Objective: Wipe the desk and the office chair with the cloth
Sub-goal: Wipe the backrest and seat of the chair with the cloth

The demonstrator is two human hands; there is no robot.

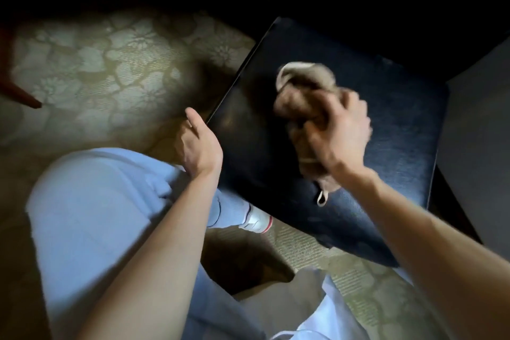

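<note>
Dark blue fabric covers the seat of the office chair (372,130), which fills the middle of the head view and serves as the landmark. On that seat, toward its centre, the right hand (335,130) presses a bunched tan cloth (298,99); its fingers are clamped around the wad, and a small loop of the cloth trails toward the seat's near edge. The left hand (200,146) rests against the seat's left edge, fingers spread and loosely curled there, apparently steadying it. Motion blur softens the cloth and right hand. Beyond the seat's left edge lies patterned carpet (110,63); a knee in light trousers (110,201) sits nearer than the seat. No desk is identifiable.

Judged from this, the chair-wiping step is in hand. The next move calls for sweeping the cloth across the untouched right and far parts of the seat while the left hand braces it.
</note>
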